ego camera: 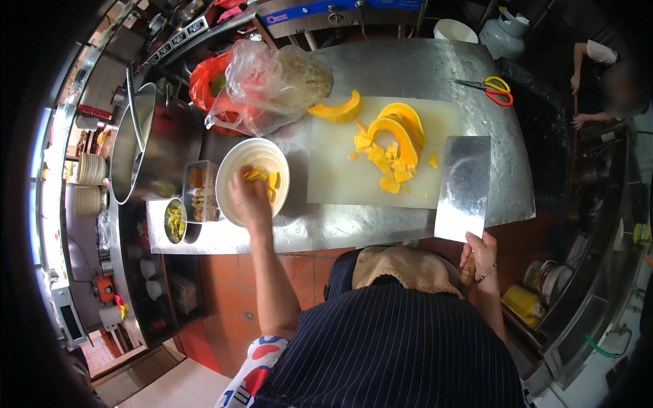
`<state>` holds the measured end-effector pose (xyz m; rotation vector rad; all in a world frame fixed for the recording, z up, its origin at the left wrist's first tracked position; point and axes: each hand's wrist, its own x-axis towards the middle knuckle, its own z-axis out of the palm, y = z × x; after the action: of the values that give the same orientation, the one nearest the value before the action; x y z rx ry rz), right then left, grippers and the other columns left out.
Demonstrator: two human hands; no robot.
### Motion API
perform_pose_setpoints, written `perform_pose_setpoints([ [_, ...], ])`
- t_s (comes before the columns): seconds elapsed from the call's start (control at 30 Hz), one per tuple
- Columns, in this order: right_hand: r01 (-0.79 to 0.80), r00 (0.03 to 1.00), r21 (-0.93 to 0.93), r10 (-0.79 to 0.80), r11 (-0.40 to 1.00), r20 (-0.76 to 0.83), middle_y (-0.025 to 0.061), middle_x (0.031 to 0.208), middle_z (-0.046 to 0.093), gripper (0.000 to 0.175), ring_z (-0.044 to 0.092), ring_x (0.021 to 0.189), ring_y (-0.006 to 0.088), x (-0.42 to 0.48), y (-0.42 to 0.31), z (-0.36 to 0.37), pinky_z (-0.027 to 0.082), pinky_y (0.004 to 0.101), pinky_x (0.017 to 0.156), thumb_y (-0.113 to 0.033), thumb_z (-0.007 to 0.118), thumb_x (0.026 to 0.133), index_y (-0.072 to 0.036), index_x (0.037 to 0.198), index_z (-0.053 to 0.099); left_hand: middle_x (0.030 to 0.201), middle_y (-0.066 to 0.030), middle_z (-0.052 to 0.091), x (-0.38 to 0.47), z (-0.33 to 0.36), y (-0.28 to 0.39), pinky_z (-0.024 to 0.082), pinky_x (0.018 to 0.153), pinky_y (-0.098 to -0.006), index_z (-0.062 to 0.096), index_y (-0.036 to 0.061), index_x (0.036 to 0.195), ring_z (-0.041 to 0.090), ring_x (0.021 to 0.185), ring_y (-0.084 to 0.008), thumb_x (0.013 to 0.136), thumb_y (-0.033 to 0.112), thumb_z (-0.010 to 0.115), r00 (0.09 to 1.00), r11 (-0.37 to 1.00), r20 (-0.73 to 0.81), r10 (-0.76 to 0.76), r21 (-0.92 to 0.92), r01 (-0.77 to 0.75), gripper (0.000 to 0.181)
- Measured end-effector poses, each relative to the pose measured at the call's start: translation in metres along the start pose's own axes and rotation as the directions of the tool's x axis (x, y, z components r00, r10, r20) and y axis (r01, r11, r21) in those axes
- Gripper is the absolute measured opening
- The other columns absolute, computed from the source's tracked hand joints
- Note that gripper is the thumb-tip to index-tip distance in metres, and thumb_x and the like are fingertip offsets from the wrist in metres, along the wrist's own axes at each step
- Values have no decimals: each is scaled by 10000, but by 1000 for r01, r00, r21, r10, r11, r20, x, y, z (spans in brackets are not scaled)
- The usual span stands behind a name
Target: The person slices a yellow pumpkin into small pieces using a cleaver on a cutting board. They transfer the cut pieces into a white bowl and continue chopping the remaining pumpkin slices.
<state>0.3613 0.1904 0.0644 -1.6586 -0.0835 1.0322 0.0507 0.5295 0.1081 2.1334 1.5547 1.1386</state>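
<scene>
My left hand (248, 198) reaches into a white bowl (222, 176), over some pumpkin pieces (274, 179); its fingertips are blurred, and whether they hold a piece is hidden. In my right hand (479, 250) is the wooden handle of a cleaver (461, 186), its broad blade over the right edge of a white cutting board (336, 178). Cut pumpkin wedges (408, 135) stand on the board, with thin pumpkin slices (390, 168) scattered beside them. A separate curved pumpkin wedge (339, 109) lies at the board's upper left corner.
Scissors (492, 91) with red and yellow handles lie at the steel table's (387, 66) far right. Plastic bags (270, 81) sit at the back left. A clear food container (200, 191), a small bowl of greens (175, 223) and a large pot (173, 148) stand left. Another person (602, 86) holds a stick.
</scene>
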Motion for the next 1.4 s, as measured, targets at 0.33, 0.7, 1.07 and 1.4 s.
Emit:
perform_pose_setpoints([
  [0.33,12,993,-123,2,992,115,56,510,503,203,491,369,155,0,-1,-5,392,294,347,-160,571,892,7,782,542,1085,-139,590,-1,52,25,428,915,-372,573,30,1130,553,1030,-308,796,34,647,987,965,159,15,-262,27,342],
  [0.7,-30,992,-155,49,988,118,74,506,511,188,496,367,167,-2,-14,-2,404,310,353,-133,568,882,6,774,501,1109,-137,554,5,192,68,455,842,-421,591,96,1052,520,1035,-337,792,63,547,760,912,590,271,94,-398,265],
  [1.07,-29,980,-230,73,973,185,68,511,525,214,508,379,156,14,-17,-27,405,298,358,-162,575,894,21,794,527,1063,-167,557,-48,160,94,429,885,-438,569,51,1069,514,990,-363,746,-47,517,801,948,508,316,-137,-288,341],
  [1.4,-38,939,-195,102,980,327,58,515,523,217,513,390,152,20,-22,-44,409,295,367,-183,564,897,28,848,563,1013,-59,589,-51,164,111,417,804,-432,640,127,966,542,986,-274,843,257,608,714,911,622,322,3,-413,182],
])
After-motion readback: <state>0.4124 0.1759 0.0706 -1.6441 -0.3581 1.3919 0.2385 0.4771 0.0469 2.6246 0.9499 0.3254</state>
